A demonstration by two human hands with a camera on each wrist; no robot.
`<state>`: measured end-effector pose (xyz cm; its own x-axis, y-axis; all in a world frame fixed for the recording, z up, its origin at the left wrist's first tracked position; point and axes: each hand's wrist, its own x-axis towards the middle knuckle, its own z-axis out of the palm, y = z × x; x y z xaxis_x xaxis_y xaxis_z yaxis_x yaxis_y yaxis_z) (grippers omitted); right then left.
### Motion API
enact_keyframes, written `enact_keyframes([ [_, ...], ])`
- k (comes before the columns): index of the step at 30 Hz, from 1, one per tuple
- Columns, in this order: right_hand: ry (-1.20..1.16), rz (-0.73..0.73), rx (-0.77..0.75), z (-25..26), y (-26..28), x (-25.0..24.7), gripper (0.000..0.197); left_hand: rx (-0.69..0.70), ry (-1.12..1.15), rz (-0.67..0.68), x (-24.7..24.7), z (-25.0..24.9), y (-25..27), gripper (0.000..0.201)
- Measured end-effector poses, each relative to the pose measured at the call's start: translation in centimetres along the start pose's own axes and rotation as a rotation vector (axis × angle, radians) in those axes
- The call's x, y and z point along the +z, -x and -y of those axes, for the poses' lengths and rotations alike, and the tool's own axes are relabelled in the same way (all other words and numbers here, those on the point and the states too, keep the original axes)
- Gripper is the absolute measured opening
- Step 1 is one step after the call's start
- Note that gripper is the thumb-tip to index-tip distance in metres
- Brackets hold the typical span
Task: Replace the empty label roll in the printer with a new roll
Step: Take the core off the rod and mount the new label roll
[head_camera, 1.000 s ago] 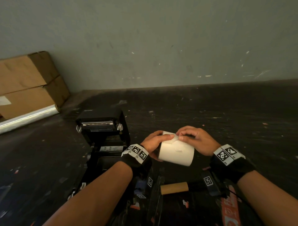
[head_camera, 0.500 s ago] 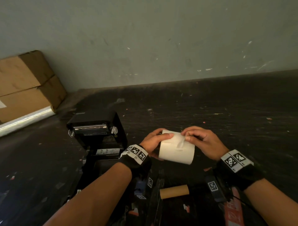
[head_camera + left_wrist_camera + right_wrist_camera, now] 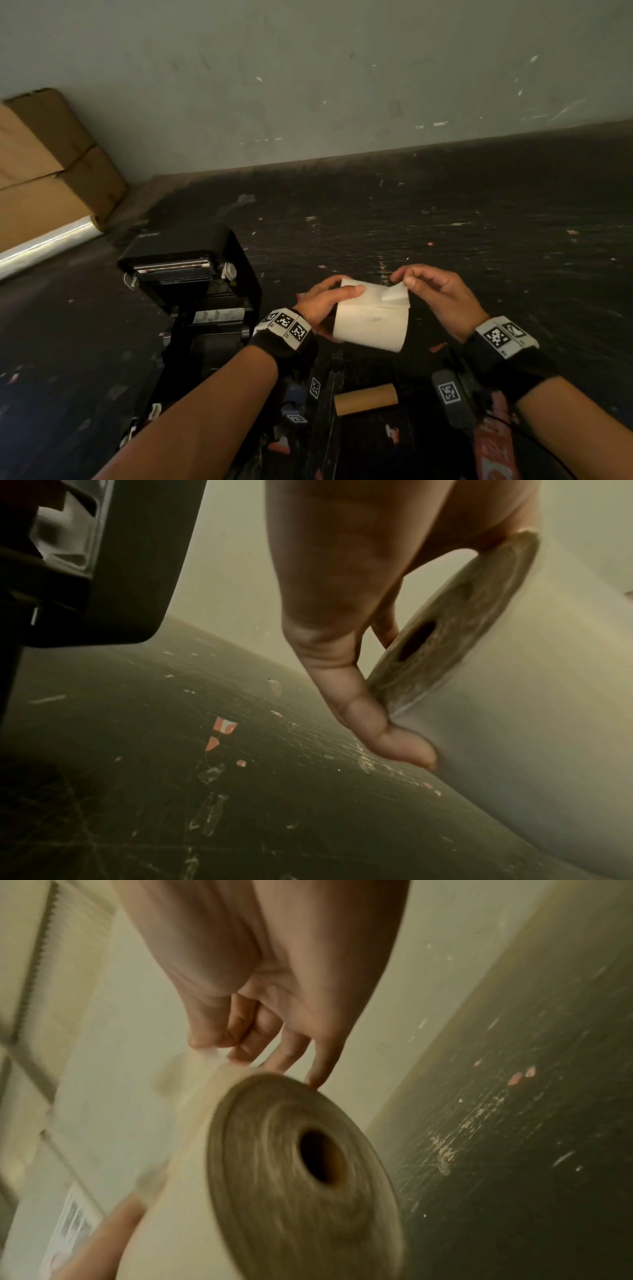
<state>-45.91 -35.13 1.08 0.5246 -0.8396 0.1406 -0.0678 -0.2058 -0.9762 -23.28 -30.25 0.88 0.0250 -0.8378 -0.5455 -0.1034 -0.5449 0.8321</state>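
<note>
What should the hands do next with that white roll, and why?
Probably keep peeling: the right hand pinches the tape tab at the loose end, only partly lifted, while the left hand grips the roll. The printer stands open.

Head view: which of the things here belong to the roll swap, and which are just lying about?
Part of the job:
- new label roll, gripped by the left hand
- its loose end, pinched by the right hand
- printer, lid open
- empty cardboard core, lying on the floor

Lying about:
- cardboard boxes against the wall
- scraps on the floor
</note>
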Motion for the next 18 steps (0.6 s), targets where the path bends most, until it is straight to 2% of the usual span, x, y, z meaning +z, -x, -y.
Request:
enact_keyframes([
  [4, -0.158, -0.065, 0.089, -0.3, -0.2, -1.5, 0.018, -0.048, 0.003, 0.003, -0.5, 1.0, -0.6, 0.046],
  [8, -0.088, -0.156, 0.258, -1.7, -0.4, -2.3, 0.012, -0.081, 0.007, -0.017, -0.7, 2.1, -1.3, 0.047],
  [10, 0.093, -0.123, 0.348, -3.0, -0.6, -2.9, 0.016, -0.095, -0.015, -0.048, -0.7, 2.6, -1.5, 0.047],
  [13, 0.486, 0.044, 0.481, -5.0, -1.3, -3.8, 0.025, -0.120, -0.045, -0.060, -0.7, 3.4, -1.9, 0.046],
  [16, 0.820, 0.186, 0.554, -6.7, -2.1, -3.9, 0.025, -0.129, -0.056, -0.081, -0.7, 3.8, -2.1, 0.044],
  [18, 0.941, 0.241, 0.578, -7.5, -2.6, -3.8, 0.023, -0.130, -0.060, -0.083, -0.6, 3.7, -2.2, 0.049],
])
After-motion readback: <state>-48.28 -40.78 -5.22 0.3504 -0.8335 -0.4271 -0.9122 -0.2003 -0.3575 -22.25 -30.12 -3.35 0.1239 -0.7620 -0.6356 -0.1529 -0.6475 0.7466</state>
